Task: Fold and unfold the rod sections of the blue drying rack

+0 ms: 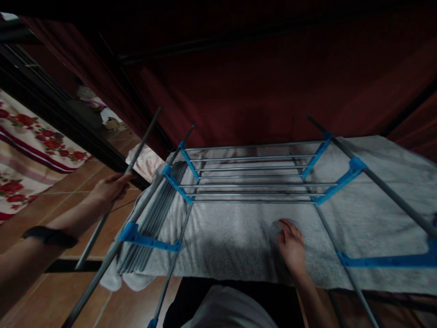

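My left hand (111, 187) is closed around a loose grey metal tube (141, 143), held slanting beside the left side of a rack frame. My right hand (292, 241) rests on a grey blanket (235, 228), its fingers loosely bent and no object visible in it. Between and beyond my hands stands the partly assembled rack (254, 185), with grey side poles and blue plastic brackets (341, 181). Several thin cross rods span the far brackets. The near left bracket (150, 240) and near right bracket (389, 261) have no rods between them.
Several loose grey rods (155, 218) lie side by side on the blanket at the left. A dark red curtain (256, 100) hangs behind the rack. To the left are a black metal post (68, 123), a tiled floor (82, 209) and a flowered cloth (37, 150).
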The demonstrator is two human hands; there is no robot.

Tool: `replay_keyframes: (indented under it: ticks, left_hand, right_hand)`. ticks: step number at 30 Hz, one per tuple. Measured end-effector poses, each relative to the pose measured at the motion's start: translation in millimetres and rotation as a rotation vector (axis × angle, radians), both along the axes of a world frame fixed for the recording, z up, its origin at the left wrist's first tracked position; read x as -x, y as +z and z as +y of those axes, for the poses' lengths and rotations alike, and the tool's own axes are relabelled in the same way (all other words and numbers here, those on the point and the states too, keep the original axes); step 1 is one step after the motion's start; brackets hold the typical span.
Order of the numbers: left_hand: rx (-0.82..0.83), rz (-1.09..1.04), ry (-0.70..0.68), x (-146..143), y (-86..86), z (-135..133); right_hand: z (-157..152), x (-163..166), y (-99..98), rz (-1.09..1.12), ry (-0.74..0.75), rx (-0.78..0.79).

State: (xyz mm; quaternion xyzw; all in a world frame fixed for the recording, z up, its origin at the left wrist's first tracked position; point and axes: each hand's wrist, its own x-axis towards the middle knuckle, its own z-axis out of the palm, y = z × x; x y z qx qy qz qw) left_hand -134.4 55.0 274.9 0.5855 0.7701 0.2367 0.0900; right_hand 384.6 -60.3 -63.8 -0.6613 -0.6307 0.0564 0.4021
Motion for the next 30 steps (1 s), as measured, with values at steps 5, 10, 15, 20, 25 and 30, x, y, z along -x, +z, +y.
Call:
replay_keyframes:
  ticks: [5, 10, 15, 20, 25, 30]
  left_hand:
    - [0.044, -0.132, -0.072, -34.0, 53.8, -3.0]
    - [0.013, 0.212, -0.465, -120.3, 89.7, 7.8]
    - [-0.034, 0.687, -0.623, -226.0, 113.1, 26.9]
    - [-0.245, 0.655, -0.778, -295.4, 112.7, 21.5]
    - [-0.251, 0.497, -0.688, -302.6, 74.8, -2.2]
    - [-0.221, 0.432, -0.548, -268.9, 19.5, -34.8]
  right_hand:
    - [2.0, 0.9, -2.1, -0.008, -0.008, 0.007]
    - [4.2, 1.0, -3.3, 0.019, -0.005, 0.008]
    - [3.3, 2.6, 6.8, 0.065, -0.004, 0.010]
    - [2.6, 6.7, 18.7, 0.113, -0.002, 0.019]
    - [6.5, 8.0, 19.5, 0.210, -0.018, 0.050]
    - [6.4, 7.9, 24.2, 0.365, -0.008, 0.076]
